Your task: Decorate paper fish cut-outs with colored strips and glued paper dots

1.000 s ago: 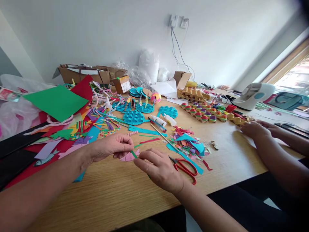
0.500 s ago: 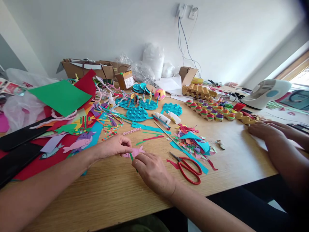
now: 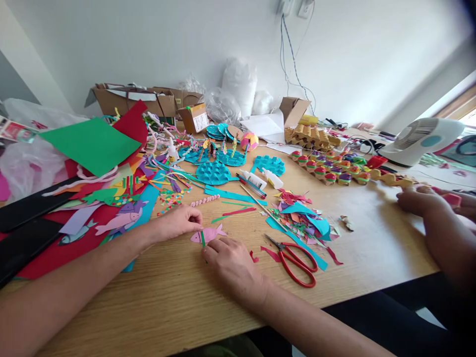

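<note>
A pink paper fish (image 3: pixel 211 233) lies on the table with its tail to the right. Across its body, behind the head, runs a narrow green paper strip (image 3: pixel 203 239). My left hand (image 3: pixel 176 222) pinches the strip's upper end just above the fish. Below the fish, my right hand (image 3: pixel 232 263) is closed at the strip's lower end, its fingers hiding part of the fish's lower edge. Red-handled scissors (image 3: pixel 297 260) rest to the right of my right hand, beside small red paper scraps (image 3: pixel 270 254).
A heap of paper scraps (image 3: pixel 303 218), a thin stick (image 3: pixel 256 201) and glue bottles (image 3: pixel 273 178) lie beyond my hands. Coloured paper (image 3: pixel 91 146) and cut-out fish (image 3: pixel 121 218) are piled left. A co-worker's hands (image 3: pixel 420 201) work at the right, near painted egg-carton pieces (image 3: pixel 330 168).
My right hand has shifted slightly down, and more of the pink fish shows. The green strip now lies across it. The co-worker's hands have moved and now have something pinkish-red between them.
</note>
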Tool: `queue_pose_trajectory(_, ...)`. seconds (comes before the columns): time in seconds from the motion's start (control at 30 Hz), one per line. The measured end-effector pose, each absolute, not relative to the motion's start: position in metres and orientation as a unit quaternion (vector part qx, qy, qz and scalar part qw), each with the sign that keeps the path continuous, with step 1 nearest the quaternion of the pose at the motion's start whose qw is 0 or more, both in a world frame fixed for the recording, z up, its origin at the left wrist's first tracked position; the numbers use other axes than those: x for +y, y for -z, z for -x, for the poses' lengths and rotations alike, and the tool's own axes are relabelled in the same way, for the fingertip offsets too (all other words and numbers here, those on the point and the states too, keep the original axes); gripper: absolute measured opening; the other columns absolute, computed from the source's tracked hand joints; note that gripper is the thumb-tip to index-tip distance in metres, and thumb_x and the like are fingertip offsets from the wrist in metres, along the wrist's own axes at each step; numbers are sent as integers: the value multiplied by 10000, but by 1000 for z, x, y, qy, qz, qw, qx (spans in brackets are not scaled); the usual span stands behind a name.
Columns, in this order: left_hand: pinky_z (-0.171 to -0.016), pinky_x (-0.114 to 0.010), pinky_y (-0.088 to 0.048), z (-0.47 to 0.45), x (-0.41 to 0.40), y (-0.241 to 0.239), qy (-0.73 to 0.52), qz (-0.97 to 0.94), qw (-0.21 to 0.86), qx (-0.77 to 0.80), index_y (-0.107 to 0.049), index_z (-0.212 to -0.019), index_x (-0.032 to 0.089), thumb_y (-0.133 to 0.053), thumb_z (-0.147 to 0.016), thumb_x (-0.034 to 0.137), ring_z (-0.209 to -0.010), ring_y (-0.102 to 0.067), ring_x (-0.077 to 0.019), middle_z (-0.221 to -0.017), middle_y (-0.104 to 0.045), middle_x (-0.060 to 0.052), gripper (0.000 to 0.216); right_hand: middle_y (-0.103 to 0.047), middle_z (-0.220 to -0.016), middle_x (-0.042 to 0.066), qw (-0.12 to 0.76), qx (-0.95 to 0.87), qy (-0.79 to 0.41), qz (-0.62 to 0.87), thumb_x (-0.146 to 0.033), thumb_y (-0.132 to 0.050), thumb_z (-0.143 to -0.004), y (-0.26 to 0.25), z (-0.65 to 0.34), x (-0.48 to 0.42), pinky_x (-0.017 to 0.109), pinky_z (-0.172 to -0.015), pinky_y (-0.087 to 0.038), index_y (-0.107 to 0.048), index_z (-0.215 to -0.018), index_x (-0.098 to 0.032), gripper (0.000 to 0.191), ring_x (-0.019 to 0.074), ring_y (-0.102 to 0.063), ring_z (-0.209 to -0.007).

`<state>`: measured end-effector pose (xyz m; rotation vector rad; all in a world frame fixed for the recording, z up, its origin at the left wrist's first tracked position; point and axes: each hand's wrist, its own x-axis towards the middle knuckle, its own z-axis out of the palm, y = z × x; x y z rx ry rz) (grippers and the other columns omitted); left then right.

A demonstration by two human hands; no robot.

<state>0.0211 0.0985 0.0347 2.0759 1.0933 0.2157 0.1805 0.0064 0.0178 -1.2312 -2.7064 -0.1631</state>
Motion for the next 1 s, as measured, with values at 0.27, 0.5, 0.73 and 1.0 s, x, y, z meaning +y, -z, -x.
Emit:
queue_pose_trajectory(0.27,-508,-202,-294,-20,106,-34,-36,-826,368,424,-573,-620,154,-484,-672,320,-596,-463,-124,-590,-521,28,195,-597,-747,1,103,-896,51,429,-169,-526,-819,-11,-181,6,260,-614,-358,-552,-732,-185,92,161,-522,-710)
queue_pose_trajectory(0.5,-497,-201,-288,-21,104,-40,-21,-839,353,412,-568,-618,155,-448,-684,291,-586,-456,-122,-589,-512,26,193,-591,-754,-5,114,-894,42,431,-157,-523,-820,-11,-182,4,256,-621,-359,-548,-725,-184,102,158,-513,-718)
queue_pose_trajectory(0.73,-486,-205,-282,-20,103,-35,-30,-843,337,419,-565,-612,168,-456,-675,285,-579,-463,-123,-584,-517,33,173,-579,-736,-10,134,-892,59,427,-159,-550,-801,-7,-182,4,259,-612,-350,-547,-708,-190,98,151,-503,-699)
queue_pose_trajectory(1.0,-475,-206,-272,-21,100,-39,-22,-851,306,427,-575,-615,173,-466,-686,294,-569,-470,-123,-576,-527,33,177,-573,-728,-9,140,-891,56,429,-143,-546,-799,-5,-181,4,259,-618,-338,-550,-700,-187,108,147,-491,-690)
